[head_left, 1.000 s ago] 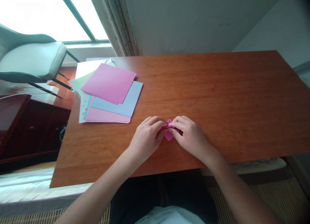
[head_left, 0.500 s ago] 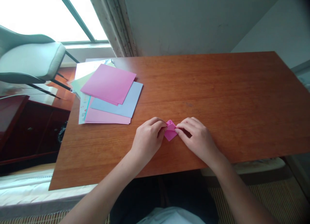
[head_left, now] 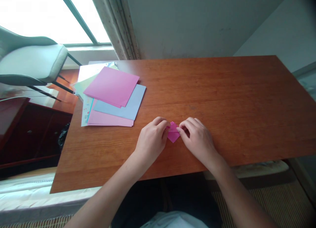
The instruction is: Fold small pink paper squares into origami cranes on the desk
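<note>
A small folded piece of pink paper [head_left: 173,136] lies near the front edge of the wooden table, its lower corner pointing toward me. My left hand [head_left: 153,136] pinches its left side between thumb and fingers. On the opposite side, my right hand [head_left: 197,136] grips the right edge, with the thumb on the paper's face. A crease runs across the middle of the paper, and a small folded tip shows at its top. The fingertips hide both side corners.
Left of my hands, pink sheets [head_left: 112,86], a light blue sheet [head_left: 134,101] and paler pink sheets [head_left: 111,119] overlap on the table [head_left: 222,99]. A pale chair [head_left: 32,58] stands beyond the table's left edge, by the window and a curtain [head_left: 116,24].
The upper part of the pink paper looks more folded down, with a smaller tip showing. My right hand has shifted slightly left and its fingers have curled closer.
</note>
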### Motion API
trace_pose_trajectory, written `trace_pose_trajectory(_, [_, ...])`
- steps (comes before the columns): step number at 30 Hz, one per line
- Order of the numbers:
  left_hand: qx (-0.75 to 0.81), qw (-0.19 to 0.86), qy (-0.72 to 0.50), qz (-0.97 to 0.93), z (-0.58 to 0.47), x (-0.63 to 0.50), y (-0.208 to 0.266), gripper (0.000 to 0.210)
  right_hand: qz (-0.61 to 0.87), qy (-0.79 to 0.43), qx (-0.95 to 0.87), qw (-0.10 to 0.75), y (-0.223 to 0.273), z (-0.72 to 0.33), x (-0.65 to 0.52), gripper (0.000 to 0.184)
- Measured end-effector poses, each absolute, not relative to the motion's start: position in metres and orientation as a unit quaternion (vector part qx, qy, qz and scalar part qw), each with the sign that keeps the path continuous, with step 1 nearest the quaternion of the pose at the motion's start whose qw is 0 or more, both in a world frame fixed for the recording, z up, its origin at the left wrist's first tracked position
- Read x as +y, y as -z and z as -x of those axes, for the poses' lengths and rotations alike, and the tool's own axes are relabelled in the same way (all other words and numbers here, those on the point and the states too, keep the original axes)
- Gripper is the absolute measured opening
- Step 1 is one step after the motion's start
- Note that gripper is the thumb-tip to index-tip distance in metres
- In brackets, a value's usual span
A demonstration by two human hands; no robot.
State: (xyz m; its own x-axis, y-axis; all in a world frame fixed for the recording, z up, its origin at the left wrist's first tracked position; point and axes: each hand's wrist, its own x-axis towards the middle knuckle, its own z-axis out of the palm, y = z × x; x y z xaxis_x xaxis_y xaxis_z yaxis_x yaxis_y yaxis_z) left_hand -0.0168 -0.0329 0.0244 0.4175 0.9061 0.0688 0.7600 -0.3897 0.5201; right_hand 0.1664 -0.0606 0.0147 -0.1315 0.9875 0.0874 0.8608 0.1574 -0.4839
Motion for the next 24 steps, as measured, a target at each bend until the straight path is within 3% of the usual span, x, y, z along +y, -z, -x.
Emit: trace_pose_trajectory(24, [0.543, 0.201, -0.208, -0.788, 0.008, -0.04, -0.021, 0.015, 0.647, -0.166, -0.707, 0.231, -0.013, -0.15, -0.047, 0.011])
